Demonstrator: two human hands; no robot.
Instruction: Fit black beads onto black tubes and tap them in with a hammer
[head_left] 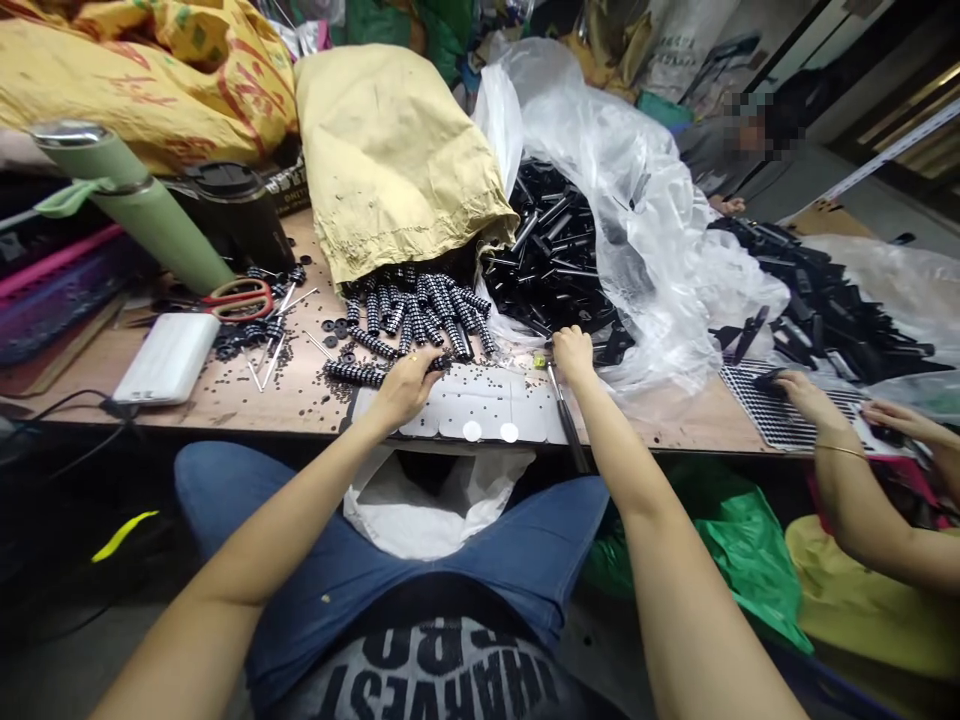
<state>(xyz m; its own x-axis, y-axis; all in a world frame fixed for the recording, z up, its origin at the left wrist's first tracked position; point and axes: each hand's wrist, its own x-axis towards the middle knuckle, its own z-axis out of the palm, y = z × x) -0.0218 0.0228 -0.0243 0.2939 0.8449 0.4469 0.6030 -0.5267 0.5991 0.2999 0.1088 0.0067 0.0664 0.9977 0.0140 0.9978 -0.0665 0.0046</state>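
Observation:
My left hand (409,388) is closed, thumb and fingers around one end of a dark ribbed cylinder (444,362) at the front of a heap of black-and-white ribbed cylinders (420,308). My right hand (574,354) is at the front edge of a pile of black plastic parts (551,255). Its fingers are curled together, and what they hold, if anything, is hidden. Just below that hand a thin metal-tipped tool with a dark handle (566,415) lies across the table edge. Between my hands is a pale sheet (457,405) dotted with tiny black bits.
A yellow sack (397,160) and a clear plastic bag (637,200) stand behind the heaps. At left are red-handled scissors (238,298), a white box (169,358) and a green flask (142,215). A co-worker's hands (810,400) work at right.

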